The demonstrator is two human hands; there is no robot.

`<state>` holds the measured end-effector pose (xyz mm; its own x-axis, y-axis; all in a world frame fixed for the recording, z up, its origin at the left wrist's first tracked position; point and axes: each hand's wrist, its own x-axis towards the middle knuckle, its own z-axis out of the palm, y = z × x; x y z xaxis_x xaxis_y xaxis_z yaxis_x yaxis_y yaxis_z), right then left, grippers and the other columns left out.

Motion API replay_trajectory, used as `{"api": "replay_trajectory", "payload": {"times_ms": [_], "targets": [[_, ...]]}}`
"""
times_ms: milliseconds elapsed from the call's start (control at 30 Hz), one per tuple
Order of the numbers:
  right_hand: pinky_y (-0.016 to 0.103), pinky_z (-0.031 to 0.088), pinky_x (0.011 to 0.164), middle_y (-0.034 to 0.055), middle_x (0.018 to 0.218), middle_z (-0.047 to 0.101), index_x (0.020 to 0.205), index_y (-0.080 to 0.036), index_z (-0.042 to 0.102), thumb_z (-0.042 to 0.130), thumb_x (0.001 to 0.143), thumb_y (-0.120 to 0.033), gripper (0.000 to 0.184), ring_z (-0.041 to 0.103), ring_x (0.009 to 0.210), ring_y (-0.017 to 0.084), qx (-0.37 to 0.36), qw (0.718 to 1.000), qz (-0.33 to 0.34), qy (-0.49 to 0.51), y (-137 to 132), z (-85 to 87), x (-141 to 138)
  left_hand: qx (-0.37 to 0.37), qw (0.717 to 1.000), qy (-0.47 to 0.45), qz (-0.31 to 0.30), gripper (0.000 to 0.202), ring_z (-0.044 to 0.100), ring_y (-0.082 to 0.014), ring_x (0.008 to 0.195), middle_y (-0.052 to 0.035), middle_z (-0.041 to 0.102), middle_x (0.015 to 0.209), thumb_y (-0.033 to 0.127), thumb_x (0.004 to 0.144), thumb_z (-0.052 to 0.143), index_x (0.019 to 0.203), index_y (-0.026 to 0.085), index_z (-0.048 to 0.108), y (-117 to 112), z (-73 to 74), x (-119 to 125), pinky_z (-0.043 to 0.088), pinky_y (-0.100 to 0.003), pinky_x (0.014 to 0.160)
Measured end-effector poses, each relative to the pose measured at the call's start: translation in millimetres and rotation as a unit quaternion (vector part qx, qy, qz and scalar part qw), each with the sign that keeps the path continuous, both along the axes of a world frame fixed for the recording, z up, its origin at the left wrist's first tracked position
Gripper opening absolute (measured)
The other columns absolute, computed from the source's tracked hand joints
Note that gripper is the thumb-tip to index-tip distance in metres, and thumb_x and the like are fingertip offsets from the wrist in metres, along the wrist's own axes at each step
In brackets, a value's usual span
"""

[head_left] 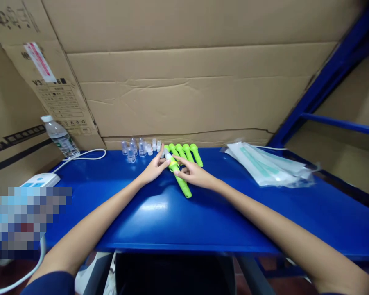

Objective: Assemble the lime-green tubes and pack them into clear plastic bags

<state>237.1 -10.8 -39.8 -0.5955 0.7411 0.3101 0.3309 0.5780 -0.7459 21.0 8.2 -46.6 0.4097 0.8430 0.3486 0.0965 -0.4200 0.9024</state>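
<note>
A lime-green tube (pixel 183 187) with a ringed yellow-green collar and a whitish, translucent tip slants over the blue table, its lower end toward me. My right hand (pixel 195 173) is closed around its upper part, thumb on the near side. At the tip, my left hand (pixel 155 169) has its thumb and bent fingers against the translucent cap (pixel 167 154), the index finger pointing up. Several similar green tubes (pixel 189 154) lie in a row just behind my hands. Clear plastic caps (pixel 131 155) and smaller whitish caps (pixel 154 144) stand upright to the left of that row.
Flat plastic packets (pixel 264 166) lie at the right of the blue table (pixel 135 221). On the left are a water bottle (pixel 61 137), a white power strip (pixel 43 180) and its cable (pixel 89 158). Cardboard (pixel 187 98) walls the back; a blue metal frame (pixel 319 86) rises at right.
</note>
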Motion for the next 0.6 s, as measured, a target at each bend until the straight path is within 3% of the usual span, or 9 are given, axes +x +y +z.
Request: {"api": "replay_trajectory", "payload": {"times_ms": [167, 300, 433, 600], "targets": [[0.021, 0.041, 0.046, 0.0128, 0.121, 0.062, 0.155, -0.023, 0.032, 0.058, 0.092, -0.039, 0.07, 0.05, 0.052, 0.006, -0.023, 1.0, -0.016, 0.002, -1.8, 5.1, -2.4, -0.014, 0.999, 0.041, 0.007, 0.087, 0.065, -0.0195, 0.09, -0.0076, 0.073, 0.105, 0.055, 0.092, 0.059, 0.16, 0.016, 0.022, 0.2, -0.4, 2.0, 0.049, -0.036, 0.092], [0.022, 0.043, 0.047, 0.0098, 0.108, 0.067, 0.151, -0.018, 0.038, 0.06, 0.091, -0.041, 0.068, 0.054, 0.054, 0.008, -0.035, 0.999, -0.028, -0.015, -3.3, 5.4, -1.4, 0.001, 0.996, 0.084, 0.038, 0.078, 0.063, -0.0253, 0.107, -0.0095, 0.072, 0.116, 0.053, 0.097, 0.05, 0.159, 0.013, 0.026, 3.4, -0.9, 3.1, 0.047, -0.041, 0.102], [0.025, 0.051, 0.054, 0.0087, 0.105, 0.068, 0.146, -0.021, 0.045, 0.062, 0.09, -0.044, 0.063, 0.065, 0.064, 0.014, -0.013, 0.999, -0.036, -0.009, -5.6, 7.1, -0.1, 0.014, 0.994, 0.1, 0.047, 0.07, 0.06, -0.0273, 0.118, -0.0111, 0.064, 0.134, 0.049, 0.099, 0.045, 0.159, 0.016, 0.029, 6.5, -0.8, 2.5, 0.045, -0.043, 0.106], [0.031, 0.057, 0.06, 0.0112, 0.106, 0.071, 0.142, -0.019, 0.048, 0.062, 0.09, -0.043, 0.059, 0.071, 0.069, 0.02, 0.0, 0.996, -0.085, -0.007, -1.4, 14.8, 5.6, 0.023, 0.994, 0.099, 0.035, 0.069, 0.065, -0.0237, 0.103, -0.0104, 0.072, 0.114, 0.047, 0.101, 0.042, 0.16, 0.016, 0.023, 5.8, 0.5, 2.8, 0.048, -0.043, 0.101]]}}
